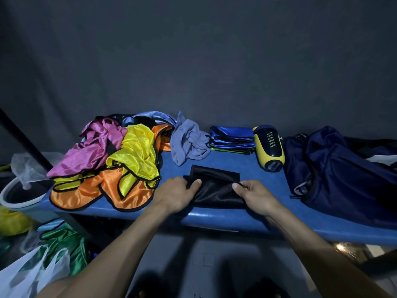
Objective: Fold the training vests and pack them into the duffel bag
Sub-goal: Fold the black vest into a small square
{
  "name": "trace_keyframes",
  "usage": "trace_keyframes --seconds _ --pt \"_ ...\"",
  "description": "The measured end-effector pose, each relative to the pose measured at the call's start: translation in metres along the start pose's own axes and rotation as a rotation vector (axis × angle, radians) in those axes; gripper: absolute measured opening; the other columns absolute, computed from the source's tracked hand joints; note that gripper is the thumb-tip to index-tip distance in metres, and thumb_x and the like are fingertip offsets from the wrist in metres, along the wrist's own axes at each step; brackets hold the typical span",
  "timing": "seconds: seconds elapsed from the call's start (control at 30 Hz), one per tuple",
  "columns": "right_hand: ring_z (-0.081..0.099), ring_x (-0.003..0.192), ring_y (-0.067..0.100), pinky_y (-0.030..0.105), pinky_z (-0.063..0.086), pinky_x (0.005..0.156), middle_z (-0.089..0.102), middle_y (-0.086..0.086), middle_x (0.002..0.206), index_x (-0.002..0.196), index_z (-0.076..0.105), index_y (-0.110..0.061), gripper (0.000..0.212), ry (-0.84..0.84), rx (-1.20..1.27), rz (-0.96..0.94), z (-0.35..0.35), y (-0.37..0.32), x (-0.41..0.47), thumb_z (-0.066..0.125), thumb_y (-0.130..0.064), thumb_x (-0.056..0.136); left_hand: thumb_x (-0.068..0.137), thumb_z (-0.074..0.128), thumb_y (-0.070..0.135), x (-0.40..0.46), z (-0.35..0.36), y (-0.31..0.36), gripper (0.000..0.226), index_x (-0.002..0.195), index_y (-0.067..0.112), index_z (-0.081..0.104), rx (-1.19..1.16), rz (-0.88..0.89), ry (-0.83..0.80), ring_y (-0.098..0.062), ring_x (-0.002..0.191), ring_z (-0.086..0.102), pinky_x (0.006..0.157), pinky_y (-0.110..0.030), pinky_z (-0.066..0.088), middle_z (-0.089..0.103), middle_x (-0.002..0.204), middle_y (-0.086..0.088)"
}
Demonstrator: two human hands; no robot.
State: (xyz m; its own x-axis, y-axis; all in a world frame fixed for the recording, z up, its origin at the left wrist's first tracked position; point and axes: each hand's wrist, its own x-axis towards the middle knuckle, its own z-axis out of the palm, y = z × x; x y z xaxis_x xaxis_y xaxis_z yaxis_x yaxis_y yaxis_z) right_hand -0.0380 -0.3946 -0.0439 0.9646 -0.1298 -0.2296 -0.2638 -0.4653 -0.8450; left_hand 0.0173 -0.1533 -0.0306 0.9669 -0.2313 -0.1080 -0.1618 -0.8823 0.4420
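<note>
**Black mesh vest held at both ends on the blue table**

A folded black mesh training vest (214, 186) lies flat near the front edge of the blue table (236, 220), directly between the two hands. The left hand (175, 195) grips the vest's left end, thumb lying on top of the fabric and fingers curled at the edge. The right hand (256, 195) pinches the right end, thumb on top and fingers curled under the cloth. Both hands rest low on the table, with the vest spanning the gap between them.

To the left of the hands sits one loose heap of unfolded shiny vests: one pink vest (94, 147), one yellow vest (137, 153) and one orange vest (86, 194) can be told apart, with a pale blue vest (154, 116) showing at the back; how many lie beneath cannot be told. Behind the black vest lies one crumpled grey-blue cloth (189, 140). Just right of it stands one neat stack of folded vests (233, 139), blue on top with a green edge below; the exact count in the stack cannot be told. Beside the stack lies one navy and yellow cylindrical bottle (269, 147) on its side. At the far right rests one dark navy duffel bag (339, 166), well apart from the hands.
</note>
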Motion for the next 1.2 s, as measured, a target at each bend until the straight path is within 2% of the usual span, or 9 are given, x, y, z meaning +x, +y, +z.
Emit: trace_keyframes --seconds 0.2,0.3,0.57,0.7,0.8,0.9,1.0,1.13,1.2 --pt "0.046 0.067 0.019 0.035 0.035 0.067 0.044 0.003 0.071 0.072 0.052 -0.012 0.044 0.013 -0.045 0.007 0.002 -0.001 0.004 0.056 -0.044 0.102 0.099 0.055 0.053 0.003 0.004 -0.013 0.029 0.11 0.027 0.047 -0.185 0.258 0.149 -0.008 0.071 0.052 0.062 -0.031 0.036 0.052 0.079 0.01" --pt "0.038 0.062 0.016 0.034 0.03 0.063 0.035 0.0 0.066 0.067 0.04 -0.019 0.044 0.036 -0.069 -0.03 0.002 -0.004 0.0 0.056 -0.037 0.104 0.102 0.052 0.048 0.01 0.008 -0.021 0.029 0.123 0.028 0.058 -0.228 0.367 0.093 -0.01 0.099 0.057 0.085 -0.03 0.044 0.056 0.107 0.008" --pt "0.051 0.069 0.019 0.036 0.04 0.067 0.05 0.003 0.071 0.086 0.06 -0.004 0.042 0.086 -0.187 -0.115 0.002 -0.006 -0.004 0.051 -0.04 0.105 0.094 0.023 0.071 0.014 0.019 -0.025 0.058 0.091 0.024 0.058 -0.044 0.368 0.102 -0.017 0.097 0.041 0.089 -0.038 0.04 0.046 0.093 0.006" --pt "0.057 0.081 0.022 0.042 0.046 0.078 0.058 0.006 0.085 0.09 0.061 -0.003 0.041 0.106 -0.223 -0.143 0.005 -0.008 -0.004 0.048 -0.038 0.107 0.102 0.034 0.059 0.012 0.018 -0.025 0.05 0.089 0.02 0.064 0.07 0.52 0.296 -0.025 0.129 0.035 0.103 -0.045 0.037 0.046 0.139 0.0" --pt "0.057 0.093 0.022 0.04 0.045 0.087 0.057 0.006 0.1 0.094 0.061 -0.01 0.034 0.079 -0.254 -0.15 0.004 -0.006 -0.001 0.047 -0.038 0.107 0.1 0.044 0.058 0.018 0.011 -0.027 0.039 0.088 0.026 0.063 0.031 0.525 0.209 -0.024 0.151 0.016 0.117 -0.042 0.02 0.028 0.164 0.002" --pt "0.057 0.095 0.022 0.041 0.046 0.091 0.055 0.006 0.101 0.098 0.062 -0.012 0.032 0.049 -0.258 -0.167 0.0 -0.001 0.0 0.047 -0.038 0.107 0.102 0.051 0.049 0.022 -0.008 -0.021 0.023 0.096 0.028 0.059 -0.299 0.346 0.106 -0.014 0.127 0.052 0.104 -0.036 0.041 0.057 0.139 0.005" --pt "0.057 0.094 0.021 0.04 0.047 0.091 0.056 0.006 0.102 0.103 0.063 -0.014 0.027 0.034 -0.264 -0.203 -0.002 0.004 -0.001 0.049 -0.037 0.106 0.104 0.056 0.03 0.035 -0.027 -0.03 0.021 0.118 0.016 0.062 -0.261 0.189 0.088 -0.022 0.11 0.063 0.089 -0.031 0.045 0.066 0.118 -0.002" --pt "0.058 0.095 0.017 0.035 0.046 0.091 0.056 0.005 0.102 0.109 0.064 -0.017 0.02 0.027 -0.274 -0.265 -0.003 0.008 -0.004 0.051 -0.033 0.106 0.095 0.064 0.055 0.039 -0.023 -0.036 0.047 0.128 0.022 0.064 -0.276 0.142 -0.15 -0.017 0.112 0.063 0.098 -0.035 0.05 0.066 0.121 0.002" --pt "0.058 0.097 0.017 0.033 0.045 0.091 0.056 0.005 0.102 0.111 0.064 -0.018 0.019 0.024 -0.283 -0.286 -0.003 0.008 -0.007 0.052 -0.032 0.106 0.089 0.066 0.064 0.038 -0.015 -0.027 0.044 0.115 0.029 0.067 -0.319 0.147 -0.154 -0.012 0.103 0.066 0.092 -0.035 0.054 0.069 0.113 0.007"
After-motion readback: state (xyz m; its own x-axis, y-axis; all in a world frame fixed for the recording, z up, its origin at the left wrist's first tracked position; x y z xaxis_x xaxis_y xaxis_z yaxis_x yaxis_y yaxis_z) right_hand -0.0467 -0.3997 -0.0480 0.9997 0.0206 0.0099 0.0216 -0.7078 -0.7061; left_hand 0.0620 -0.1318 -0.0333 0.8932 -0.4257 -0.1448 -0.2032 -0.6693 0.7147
